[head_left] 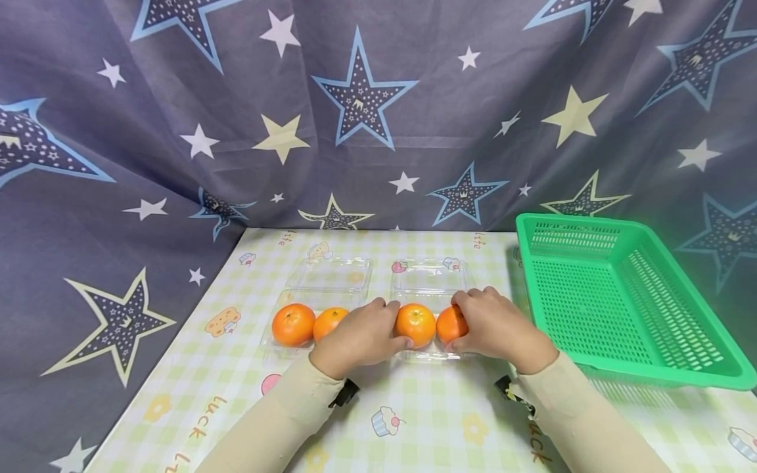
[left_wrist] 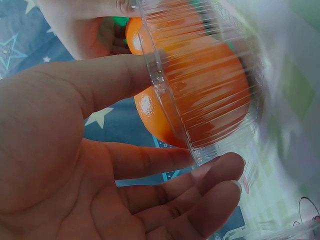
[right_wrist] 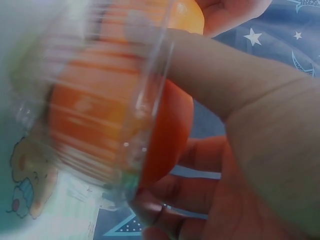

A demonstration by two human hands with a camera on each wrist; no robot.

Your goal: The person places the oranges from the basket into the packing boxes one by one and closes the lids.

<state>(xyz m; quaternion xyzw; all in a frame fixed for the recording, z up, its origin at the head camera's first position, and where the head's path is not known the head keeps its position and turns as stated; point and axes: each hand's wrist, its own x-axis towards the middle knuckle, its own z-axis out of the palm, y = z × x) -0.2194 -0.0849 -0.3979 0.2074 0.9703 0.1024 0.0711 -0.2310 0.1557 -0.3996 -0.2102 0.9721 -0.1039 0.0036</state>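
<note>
Two clear plastic clamshell boxes lie open side by side, lids folded back. Two oranges sit in the left box [head_left: 331,272], one of them partly behind my left hand [head_left: 363,335]. In the right box [head_left: 428,276] there is an orange [head_left: 416,324] that my left hand holds from its left side, thumb near and fingers beyond. My right hand [head_left: 493,328] grips the other orange [head_left: 451,324] there, covering its right part. In the right wrist view, the thumb reaches over the ribbed wall [right_wrist: 95,150] of the box, with fingers at the orange's far side.
A green plastic basket [head_left: 591,364] with perforated sides stands on the right of the table. The checked tablecloth [head_left: 437,420] has printed cakes and flowers. Behind the table hangs a dark curtain [head_left: 248,164] with stars.
</note>
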